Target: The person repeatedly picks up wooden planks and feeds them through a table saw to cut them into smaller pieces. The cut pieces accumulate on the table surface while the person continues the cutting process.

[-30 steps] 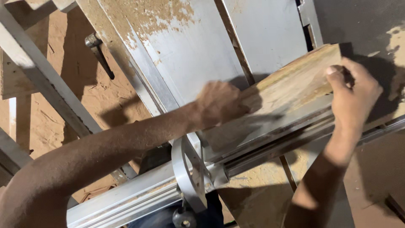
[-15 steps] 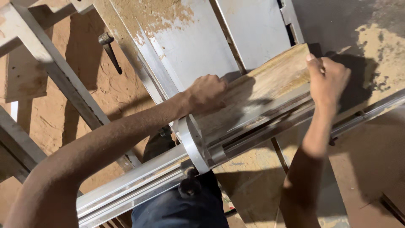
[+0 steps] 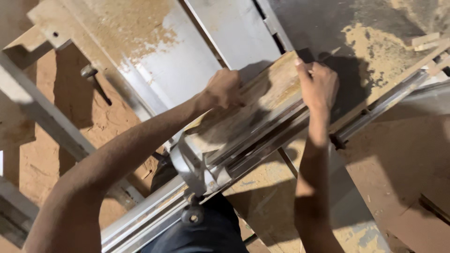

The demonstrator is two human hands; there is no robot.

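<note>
— Both hands have slid along the rail since a moment ago, the board with them.

— Left hand [image 3: 224, 89] curled on the board [image 3: 262, 100]; right hand [image 3: 319, 85] clamped over its far end, fingers together. Board lies under them against the metal rail [image 3: 375, 110].

— Beyond the fingertips — grey saw table [image 3: 225, 42], sawdust [image 3: 370, 44] heaped; dusty floor below.

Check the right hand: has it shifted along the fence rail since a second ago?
Yes. The right hand has slid along the wooden board toward the metal bracket, closing on the left hand.
</note>
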